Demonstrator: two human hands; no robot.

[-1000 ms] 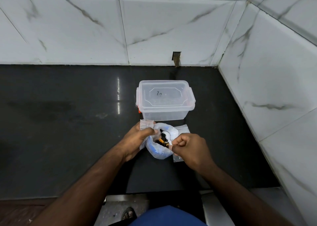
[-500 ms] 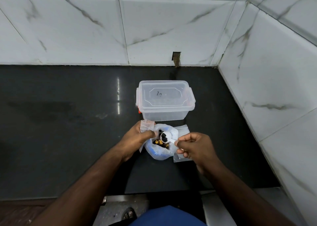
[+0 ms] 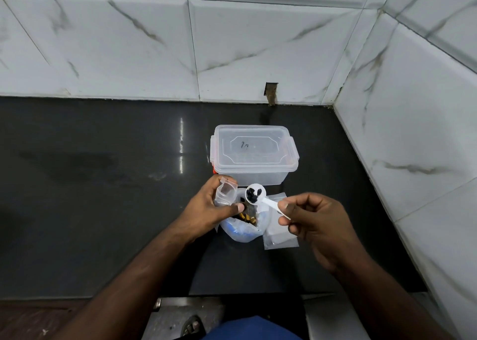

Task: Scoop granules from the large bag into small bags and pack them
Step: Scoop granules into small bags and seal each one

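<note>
Head view: my right hand (image 3: 320,226) pinches a loaded spoon (image 3: 256,197) above the large bag (image 3: 242,232), left hand (image 3: 210,210) pinching a small bag (image 3: 225,192) not yet filled, packing ahead.

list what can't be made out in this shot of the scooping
Head view only:
- Large bag: how much is left, hidden by left hand and folded plastic.
- Small bag: mouth open or not, too crumpled.
- Container: lid marking too small to read.
- Spoon handle end: covered by right hand.
</note>
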